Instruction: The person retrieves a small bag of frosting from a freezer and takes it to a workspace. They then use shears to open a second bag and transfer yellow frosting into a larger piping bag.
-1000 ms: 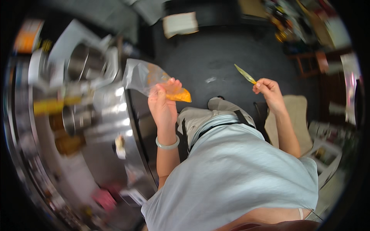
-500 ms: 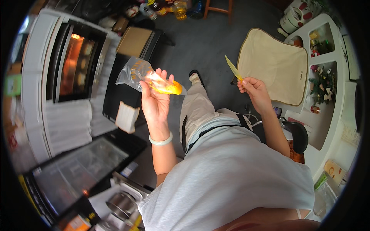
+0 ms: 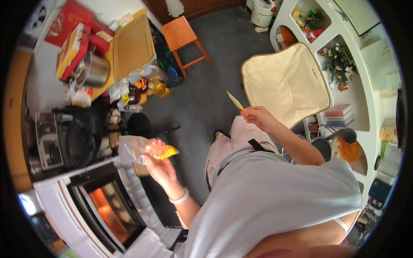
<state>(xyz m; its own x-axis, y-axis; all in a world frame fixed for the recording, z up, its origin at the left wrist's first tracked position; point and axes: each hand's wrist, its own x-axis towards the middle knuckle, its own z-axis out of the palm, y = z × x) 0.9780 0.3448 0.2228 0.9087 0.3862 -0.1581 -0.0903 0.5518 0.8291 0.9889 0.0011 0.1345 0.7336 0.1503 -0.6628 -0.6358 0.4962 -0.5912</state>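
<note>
My left hand (image 3: 161,168) is closed around a clear plastic bag (image 3: 131,149). At the bag's right end sits something bright orange-yellow (image 3: 170,152), partly behind my fingers; its kind is not clear. A pale bangle circles my left wrist. My right hand (image 3: 258,118) pinches a small yellow knife (image 3: 234,100) by its handle, with the narrow pointed blade tilted up and left. The two hands are well apart, both held out in front of my body.
A glowing oven (image 3: 112,210) stands at lower left. Bottles (image 3: 158,89) and a steel pot (image 3: 91,69) are at upper left, near an orange stool (image 3: 180,35). A cream chair cover or mat (image 3: 286,81) lies right, beside white curved shelves (image 3: 357,96).
The view has swung, bringing the stool, bottles and pot into sight. Within it, both hands sit lower and further left. Each still holds its thing.
</note>
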